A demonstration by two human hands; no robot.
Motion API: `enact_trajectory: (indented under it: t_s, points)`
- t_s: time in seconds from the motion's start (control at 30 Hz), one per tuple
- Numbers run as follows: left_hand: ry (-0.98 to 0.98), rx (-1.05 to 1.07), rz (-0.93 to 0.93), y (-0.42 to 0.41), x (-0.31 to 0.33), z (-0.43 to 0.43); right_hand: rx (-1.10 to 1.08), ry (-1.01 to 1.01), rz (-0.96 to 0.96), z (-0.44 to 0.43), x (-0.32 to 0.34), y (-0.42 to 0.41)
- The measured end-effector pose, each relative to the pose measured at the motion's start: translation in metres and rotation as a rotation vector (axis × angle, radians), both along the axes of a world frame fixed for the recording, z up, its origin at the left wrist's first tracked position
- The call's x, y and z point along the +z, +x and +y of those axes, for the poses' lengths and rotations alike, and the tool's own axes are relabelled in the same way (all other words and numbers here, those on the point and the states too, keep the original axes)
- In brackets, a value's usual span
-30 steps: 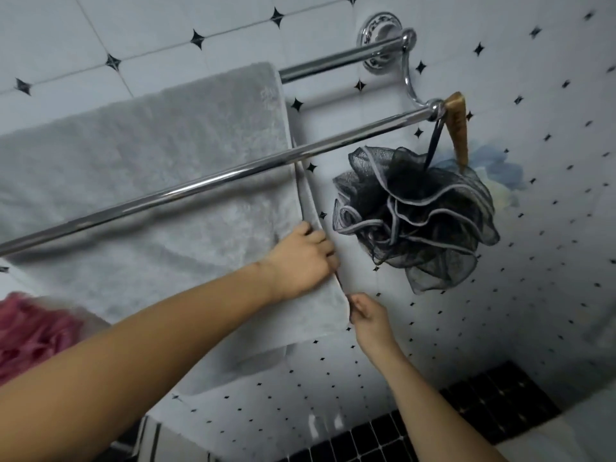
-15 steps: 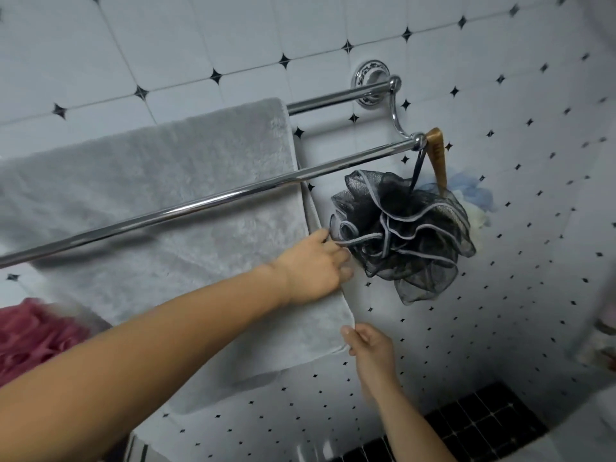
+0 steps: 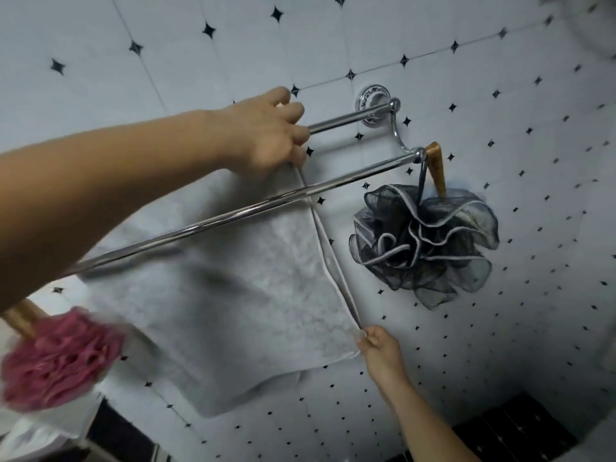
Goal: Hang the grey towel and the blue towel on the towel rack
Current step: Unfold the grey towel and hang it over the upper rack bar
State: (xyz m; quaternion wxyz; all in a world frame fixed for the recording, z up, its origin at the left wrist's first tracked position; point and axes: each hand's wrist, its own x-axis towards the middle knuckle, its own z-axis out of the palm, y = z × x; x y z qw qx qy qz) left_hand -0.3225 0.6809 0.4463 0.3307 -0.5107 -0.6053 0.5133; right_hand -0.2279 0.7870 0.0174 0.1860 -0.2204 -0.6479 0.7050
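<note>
The grey towel (image 3: 240, 295) hangs over the back bar of a chrome double-bar towel rack (image 3: 350, 120) on the tiled wall. My left hand (image 3: 266, 135) is up at the back bar and grips the towel's upper right corner. Lower down, my right hand (image 3: 378, 353) pinches the towel's bottom right corner, and the right edge runs taut between the two hands. The front bar (image 3: 213, 220) crosses in front of the towel. No blue towel is in view.
A black mesh bath sponge (image 3: 426, 241) hangs from the front bar's right end beside a wooden handle (image 3: 436, 168). A pink mesh sponge (image 3: 56, 358) on a wooden handle hangs at the lower left. Black floor tiles (image 3: 520, 428) show at the bottom right.
My left hand rose from the towel's right edge near the middle up to the back bar. My right hand stays at the bottom corner, and the edge is now stretched straight.
</note>
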Motion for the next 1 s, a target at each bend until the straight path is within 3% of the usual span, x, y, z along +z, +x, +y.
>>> enact_trajectory:
  t_s: [0.2,0.33,0.43,0.57,0.7,0.93,1.0]
  points:
    - [-0.04,0.1,0.024,0.008,0.001,0.019,-0.006,0.03,-0.033,0.003,-0.002,0.001]
    - [-0.076,0.18,-0.1,0.013,-0.001,0.029,-0.005,0.023,-0.032,0.003,-0.005,0.007]
    - [-0.158,0.222,-0.088,0.013,-0.004,0.034,-0.018,0.038,-0.014,0.004,-0.01,0.008]
    - [-0.215,0.146,-0.044,0.012,0.0,0.032,-0.03,-0.053,0.007,0.007,-0.018,0.002]
    - [-0.217,0.204,0.004,0.011,0.01,0.026,-0.027,-0.153,-0.021,0.006,-0.019,-0.001]
    - [0.013,0.169,0.099,-0.003,0.062,0.027,-0.061,-0.126,-0.005,-0.003,-0.007,0.004]
    - [0.124,0.173,0.042,-0.015,0.059,0.03,-0.055,-0.112,-0.011,-0.002,-0.004,0.005]
